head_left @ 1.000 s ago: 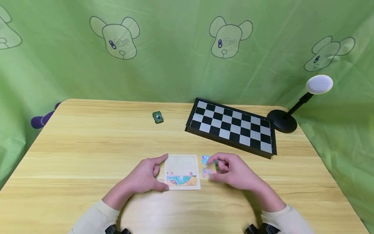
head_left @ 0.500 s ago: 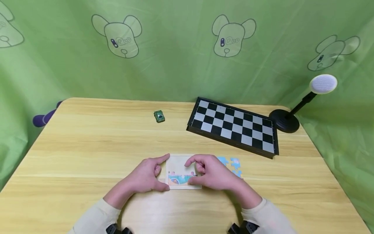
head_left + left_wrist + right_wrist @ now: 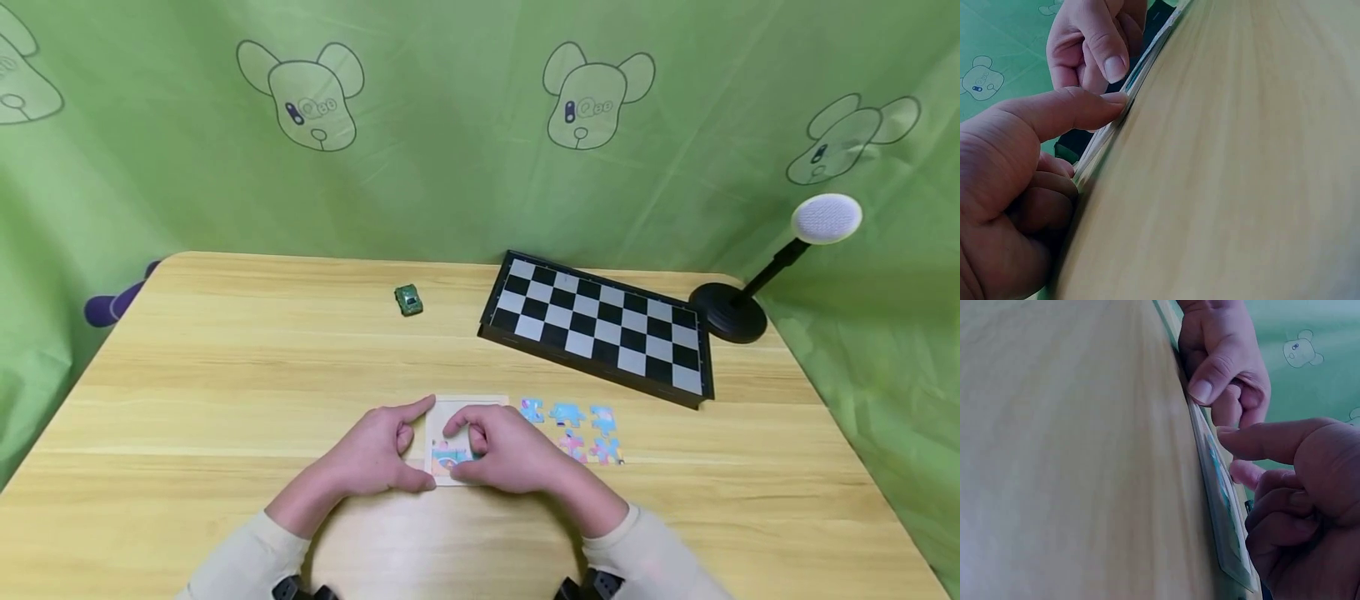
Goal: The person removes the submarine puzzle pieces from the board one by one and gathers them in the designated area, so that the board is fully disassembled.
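A small white-framed jigsaw board (image 3: 472, 401) lies flat on the table, its bottom strip filled with a coloured picture. My left hand (image 3: 378, 450) holds the board at its left side, index finger at the upper corner and thumb (image 3: 1100, 112) at the lower one. Over the board's lower part is my right hand (image 3: 506, 450), thumb and index finger (image 3: 459, 421) curved around a small puzzle piece (image 3: 454, 446) that they mostly hide. In the right wrist view the right thumb (image 3: 1254, 439) reaches close to the left hand (image 3: 1222, 356).
Several loose puzzle pieces (image 3: 567, 414) lie right of the board. Behind them stands a black-and-white chessboard (image 3: 600, 321), with a round-headed lamp (image 3: 727, 312) at its right end. A green toy car (image 3: 408, 300) sits farther back. A green curtain hangs behind the table (image 3: 247, 350).
My right hand has moved left from the loose pieces to over the board. A pink-and-blue piece is gone from the table beside the board. The left hand stays at the board's left edge.
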Demonstrator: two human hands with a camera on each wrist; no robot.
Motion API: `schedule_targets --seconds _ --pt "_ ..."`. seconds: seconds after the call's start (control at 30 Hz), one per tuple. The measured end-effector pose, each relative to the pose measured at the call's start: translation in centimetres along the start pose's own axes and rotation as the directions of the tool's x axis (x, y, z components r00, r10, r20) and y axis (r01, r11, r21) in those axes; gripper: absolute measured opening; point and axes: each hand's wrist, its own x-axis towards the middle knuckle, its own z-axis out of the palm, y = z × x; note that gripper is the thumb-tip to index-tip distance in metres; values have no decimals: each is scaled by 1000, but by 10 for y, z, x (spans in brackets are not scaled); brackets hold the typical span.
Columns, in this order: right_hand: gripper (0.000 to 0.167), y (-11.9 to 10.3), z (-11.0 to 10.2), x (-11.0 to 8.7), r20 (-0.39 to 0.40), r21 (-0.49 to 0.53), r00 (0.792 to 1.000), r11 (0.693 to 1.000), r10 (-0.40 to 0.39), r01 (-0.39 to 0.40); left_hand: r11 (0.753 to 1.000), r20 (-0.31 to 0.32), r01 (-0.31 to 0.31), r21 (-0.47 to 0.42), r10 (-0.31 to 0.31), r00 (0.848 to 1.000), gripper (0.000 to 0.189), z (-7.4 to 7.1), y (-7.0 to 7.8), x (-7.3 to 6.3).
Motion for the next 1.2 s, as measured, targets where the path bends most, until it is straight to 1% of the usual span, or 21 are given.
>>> schedule_targets --seconds 0.1,0.27,0.5,0.67,1.03,1.2 --pt "29 -2 3 2 1 -5 999 999 33 -33 1000 -3 -5 5 5 1000 104 0 -1 0" --pt "25 -5 6 4 -4 -7 999 999 48 -48 1000 1 -3 -1 3 1000 104 0 -1 -1" --pt "24 -10 6 3 -17 20 999 999 42 -42 1000 2 -5 2 5 1000 104 0 -1 0" --pt "26 -11 5 2 -14 53 999 998 44 -43 1000 0 -5 2 5 1000 104 0 -1 0" --pt "25 -6 7 1 -53 134 999 991 7 0 1000 -11 -12 14 12 1000 104 0 2 0" --pt "23 -4 8 1 -72 139 997 990 19 -9 1000 -11 -11 25 11 1000 103 1 2 0"
